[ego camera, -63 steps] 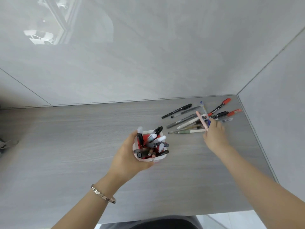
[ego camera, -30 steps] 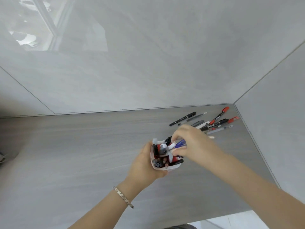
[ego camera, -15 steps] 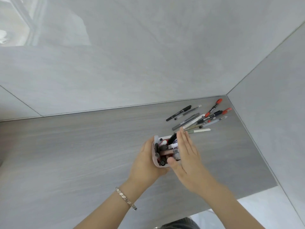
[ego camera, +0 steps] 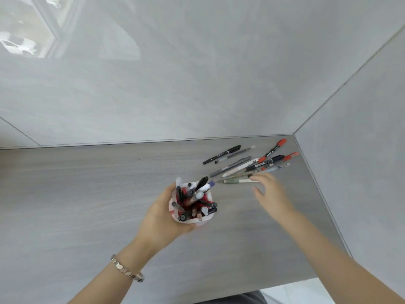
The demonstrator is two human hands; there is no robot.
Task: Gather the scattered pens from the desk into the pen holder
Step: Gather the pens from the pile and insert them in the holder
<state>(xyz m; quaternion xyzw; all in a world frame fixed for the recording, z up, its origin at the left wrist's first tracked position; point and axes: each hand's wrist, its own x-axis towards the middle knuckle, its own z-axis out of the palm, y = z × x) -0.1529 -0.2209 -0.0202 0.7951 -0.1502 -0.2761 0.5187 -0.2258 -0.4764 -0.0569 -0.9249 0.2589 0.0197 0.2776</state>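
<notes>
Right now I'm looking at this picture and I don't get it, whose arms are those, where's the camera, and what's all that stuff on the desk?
There is no machine here. A person wears a wide-angle camera on the head, looking forward and down, so you see that person's own two bare arms reaching away from you.

The left hand, with a bracelet on its wrist, grips a white and red pen holder already crowded with pens and markers.

The right hand is open, fingers spread, and holds nothing. It is blurred and reaches toward the loose pens lying in a heap on the grey wood-grain desk, near the far right corner where the two walls meet. Among them are a black marker and a red-capped marker.

So the job is half done: many pens are in the holder, roughly a dozen remain on the desk.
</notes>
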